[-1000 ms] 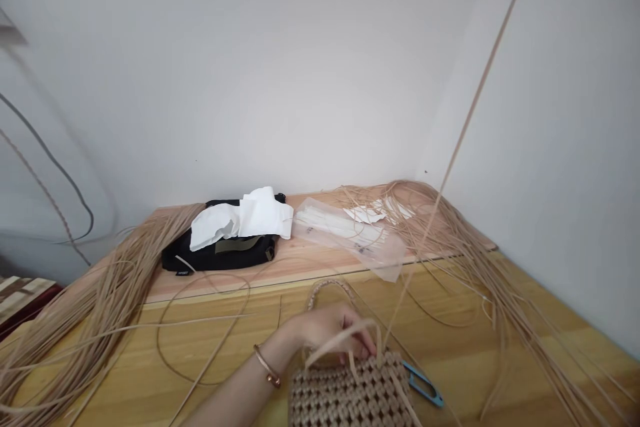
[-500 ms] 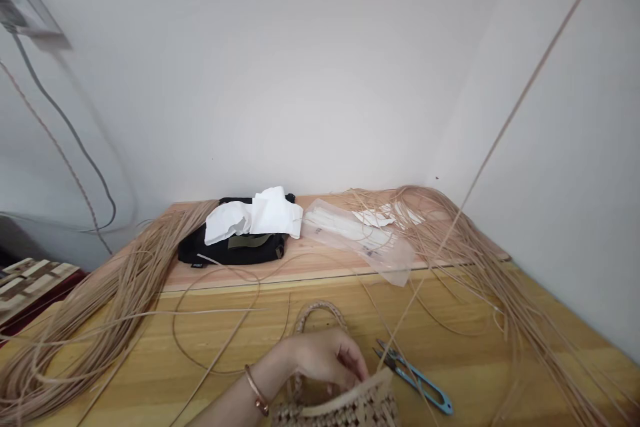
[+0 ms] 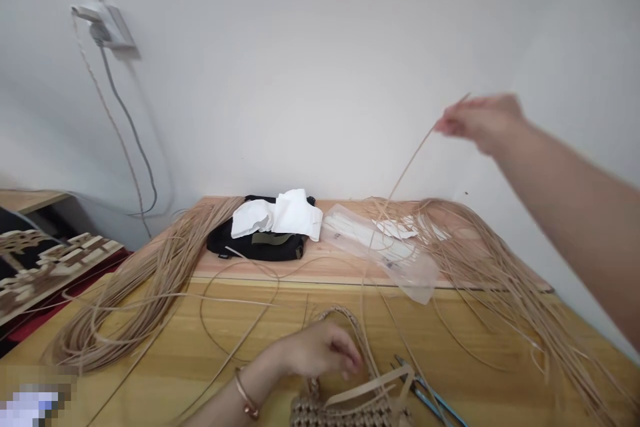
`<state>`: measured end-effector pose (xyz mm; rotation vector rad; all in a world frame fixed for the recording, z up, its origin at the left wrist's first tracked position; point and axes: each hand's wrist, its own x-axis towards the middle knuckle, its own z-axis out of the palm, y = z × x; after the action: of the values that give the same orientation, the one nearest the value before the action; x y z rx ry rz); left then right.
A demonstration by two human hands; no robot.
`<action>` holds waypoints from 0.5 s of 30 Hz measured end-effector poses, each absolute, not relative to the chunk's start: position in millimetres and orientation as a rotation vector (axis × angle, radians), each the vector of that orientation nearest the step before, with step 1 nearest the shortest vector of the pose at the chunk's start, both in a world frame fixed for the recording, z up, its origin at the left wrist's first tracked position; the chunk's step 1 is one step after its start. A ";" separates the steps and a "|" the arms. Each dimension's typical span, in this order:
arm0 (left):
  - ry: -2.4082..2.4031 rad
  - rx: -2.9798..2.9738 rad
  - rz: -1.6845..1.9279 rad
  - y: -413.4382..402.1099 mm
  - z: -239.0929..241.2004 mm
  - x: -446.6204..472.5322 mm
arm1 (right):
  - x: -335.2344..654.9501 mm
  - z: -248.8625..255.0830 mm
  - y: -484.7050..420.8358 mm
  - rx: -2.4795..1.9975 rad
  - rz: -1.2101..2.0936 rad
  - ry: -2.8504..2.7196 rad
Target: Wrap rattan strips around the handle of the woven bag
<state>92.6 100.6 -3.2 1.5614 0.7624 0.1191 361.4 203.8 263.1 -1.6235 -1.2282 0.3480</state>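
Note:
At the bottom centre lies a small woven bag (image 3: 350, 412) of tan cane-like strands, with a braided handle (image 3: 350, 317). A flat pale strip (image 3: 370, 387) sticks up loosely at its top edge. My left hand (image 3: 325, 350), a bracelet at its wrist, hovers just over the bag and strip; the fingers are loosely curled, slightly apart, with nothing visible in them. Raised high at the right, my right hand (image 3: 483, 121) is blurred and pinches a thin tan strand (image 3: 407, 167), which runs down towards the bag. Blue thread snips (image 3: 425, 390) lie right of the bag, partly behind the strip.
Bundles of long strands lie at the left (image 3: 145, 300) and right (image 3: 515, 287) of the wooden table (image 3: 240, 347). At the back are a black pouch (image 3: 265, 248) under white paper (image 3: 295, 213) and a clear plastic bag (image 3: 380, 250). A wall socket (image 3: 117, 30) with cables is at upper left.
My right hand has come into view at upper right with the strand. My left hand has come off the bag's edge, where it was pinching. The view has shifted left.

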 end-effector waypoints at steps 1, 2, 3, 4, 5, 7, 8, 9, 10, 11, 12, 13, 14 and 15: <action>0.834 1.587 0.178 100.7 4.2 77.7 | 356.2 247.9 205.8 -1.689 0.434 -1.236; 0.918 1.614 0.239 99.6 12.0 60.2 | 352.2 230.7 207.4 -1.753 0.532 -1.257; 1.004 1.645 0.291 97.1 19.8 40.7 | 349.3 213.1 208.4 -1.789 0.615 -1.300; 1.096 1.676 0.342 92.7 27.0 20.0 | 347.6 196.7 208.8 -1.852 0.701 -1.329; 1.190 1.697 0.383 86.3 32.9 -0.8 | 346.8 182.8 208.5 -1.905 0.755 -1.372; 1.472 1.820 0.356 67.8 38.9 -39.6 | 346.7 166.0 205.0 -2.007 0.794 -1.468; 1.611 1.881 0.302 56.5 38.2 -56.4 | 346.8 163.2 201.6 -2.041 0.803 -1.529; 1.709 1.913 0.247 44.3 35.1 -71.0 | 346.7 163.9 197.0 -2.063 0.806 -1.589; 1.815 1.907 0.203 32.0 29.9 -83.3 | 346.5 167.2 191.2 -2.073 0.805 -1.646; 1.915 1.888 0.155 19.8 23.3 -93.1 | 346.1 172.5 184.2 -2.078 0.802 -1.689; 1.961 1.869 0.095 8.5 15.7 -100.7 | 345.9 178.9 176.2 -2.073 0.789 -1.726; 2.016 1.834 0.041 -1.8 7.8 -106.3 | 346.0 185.7 167.1 -2.059 0.757 -1.764; 2.052 1.814 0.016 -10.9 0.0 -110.1 | 346.4 192.0 156.7 -2.037 0.708 -1.802; 2.061 1.804 0.000 -18.6 -7.5 -112.5 | 347.1 197.2 144.9 -2.000 0.632 -1.855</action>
<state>-112.5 -18.6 -7.5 1.8040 2.0606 -0.0001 347.1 144.9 197.2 -2.0004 -1.8551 0.6315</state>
